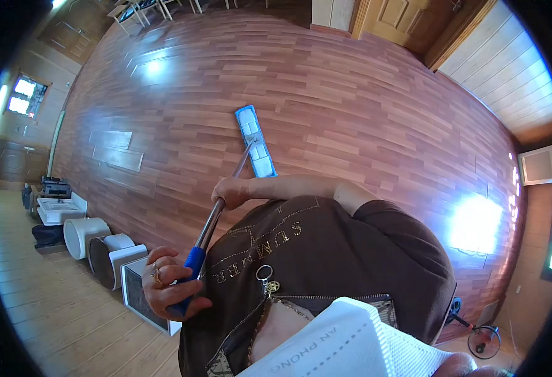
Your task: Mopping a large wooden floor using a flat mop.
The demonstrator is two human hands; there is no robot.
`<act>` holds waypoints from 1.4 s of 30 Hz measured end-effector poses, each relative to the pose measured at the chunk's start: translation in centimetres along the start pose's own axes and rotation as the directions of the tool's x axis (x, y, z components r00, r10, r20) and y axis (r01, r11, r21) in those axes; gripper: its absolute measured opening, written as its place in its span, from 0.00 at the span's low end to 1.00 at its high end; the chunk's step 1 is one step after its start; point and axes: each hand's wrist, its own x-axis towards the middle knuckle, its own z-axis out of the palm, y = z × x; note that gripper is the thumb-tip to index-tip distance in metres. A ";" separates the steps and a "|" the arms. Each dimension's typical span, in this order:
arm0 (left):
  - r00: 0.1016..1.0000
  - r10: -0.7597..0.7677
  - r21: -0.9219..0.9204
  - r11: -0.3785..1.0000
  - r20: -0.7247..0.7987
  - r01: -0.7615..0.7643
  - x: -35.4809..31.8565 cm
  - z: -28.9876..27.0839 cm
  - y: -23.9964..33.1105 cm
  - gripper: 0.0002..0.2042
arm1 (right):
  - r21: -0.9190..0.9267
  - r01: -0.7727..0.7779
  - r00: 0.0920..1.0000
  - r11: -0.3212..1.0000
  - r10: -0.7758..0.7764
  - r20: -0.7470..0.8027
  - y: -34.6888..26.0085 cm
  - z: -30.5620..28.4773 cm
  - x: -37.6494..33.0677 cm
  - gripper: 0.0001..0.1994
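Grasps shaft [210, 224] with right hand [232, 190], the nearer grip, blue handle [194, 261] with left hand [165, 284]; shows mop head [261, 152] on floor [351, 113] at one o'clock from right hand, running eleven-to-five lengthwise.

Reddish-brown wood-plank floor [351, 88]: brightly lit; burnt-out white glare at right, smaller bluish glare at upper left.
Small rectangular window with white panes [20, 104]: overexposed, far left.
Flat blue-and-white rectangular mop head [259, 152]: outline clear, near mid-view.
Pale wood-panelled wall [502, 69]: blue-tinted, board lines bowed by fisheye distortion.
Dark brown cloth garment [364, 257]: dim, folds shadowed.
Outer rim: black vignette.
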 end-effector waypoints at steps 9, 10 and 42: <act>0.999 0.025 -0.032 0.999 -0.022 -0.026 4.6 4.4 0.0 0.21 | -0.044 -0.065 0.996 0.997 0.062 -0.072 2.4 -3.9 -6.5 0.05; 0.999 0.029 -0.048 0.998 -0.026 -0.030 5.4 5.1 -0.3 0.20 | -0.045 -0.089 0.993 0.995 0.085 -0.082 2.8 -4.7 -7.5 0.05; 0.779 0.515 -0.757 0.649 0.358 -0.081 38.7 30.7 -22.7 0.16 | 0.141 -0.849 0.172 0.508 0.520 -0.837 22.7 -18.2 -45.3 0.07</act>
